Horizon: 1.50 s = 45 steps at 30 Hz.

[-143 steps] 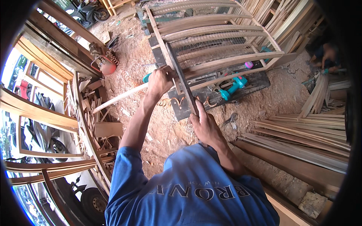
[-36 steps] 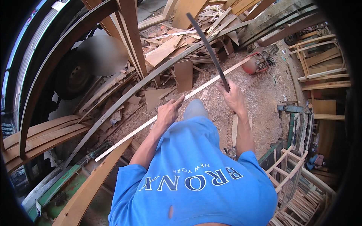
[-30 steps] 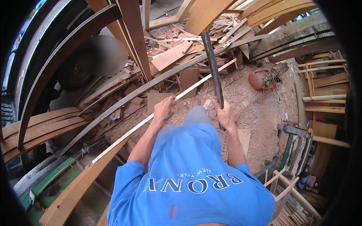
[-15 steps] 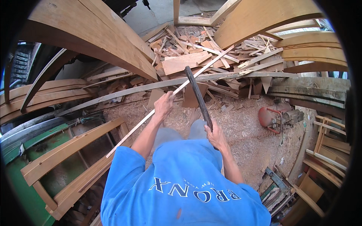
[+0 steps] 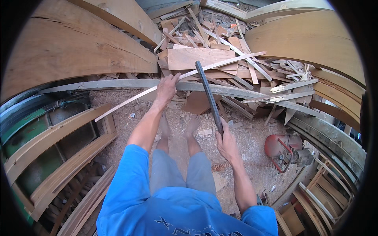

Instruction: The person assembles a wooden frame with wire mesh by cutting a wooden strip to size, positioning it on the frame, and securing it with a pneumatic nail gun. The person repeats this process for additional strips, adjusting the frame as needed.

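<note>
The right hand (image 5: 226, 141) grips the dark bar (image 5: 208, 94) by its near end, the length projecting forward; beyond it, the left hand (image 5: 167, 89) is closed on the pale strip (image 5: 132, 99) near mid-length. Sawdust-strewn floor (image 5: 260, 177) extends rightward to the red compressor (image 5: 277, 146); the grey beam (image 5: 118, 83) and scrap pile (image 5: 199, 59) border the far side

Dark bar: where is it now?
In the head view, just right of centre: the dark bar is in the right hand, its far end crossing in front of the pale strip.

Woodworking shop: offcut heap (image 5: 197, 58), sawdust-strewn floor (image 5: 246, 151).
</note>
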Tool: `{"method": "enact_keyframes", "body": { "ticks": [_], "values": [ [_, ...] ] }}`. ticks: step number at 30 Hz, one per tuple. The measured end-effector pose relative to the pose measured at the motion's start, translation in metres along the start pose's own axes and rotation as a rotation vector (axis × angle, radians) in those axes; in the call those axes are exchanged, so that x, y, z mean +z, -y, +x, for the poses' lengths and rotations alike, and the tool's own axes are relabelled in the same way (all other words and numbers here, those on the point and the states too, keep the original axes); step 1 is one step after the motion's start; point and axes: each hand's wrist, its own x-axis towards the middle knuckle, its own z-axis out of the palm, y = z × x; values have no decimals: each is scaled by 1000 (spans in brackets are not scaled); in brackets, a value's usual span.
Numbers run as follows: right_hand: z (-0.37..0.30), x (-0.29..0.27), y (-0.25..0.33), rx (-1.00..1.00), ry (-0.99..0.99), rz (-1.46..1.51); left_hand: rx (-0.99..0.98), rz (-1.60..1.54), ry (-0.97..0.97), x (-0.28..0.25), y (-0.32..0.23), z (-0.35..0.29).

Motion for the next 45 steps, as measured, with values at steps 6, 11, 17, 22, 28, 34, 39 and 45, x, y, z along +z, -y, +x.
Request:
{"method": "enact_keyframes", "body": {
  "ticks": [6,11,17,22,28,34,39,45],
  "values": [
    [37,32,-23,-56,-41,22,257,-104,-163,46,3,14],
    [42,35,-38,74,14,101,153,-165,161,54,-5,24],
    [50,34,-64,-74,-60,81,290,-128,160,65,-6,30],
    [61,46,-74,19,-64,147,254,-163,134,74,-3,33],
    [70,61,-51,54,-49,138,144,-116,134,70,-11,42],
    [70,79,-17,227,10,178,-207,-61,368,66,-23,55],
    [82,83,5,95,-66,96,-161,-60,347,62,-16,61],
    [76,87,25,276,24,103,-125,-6,290,69,-7,55]
  ]
}}
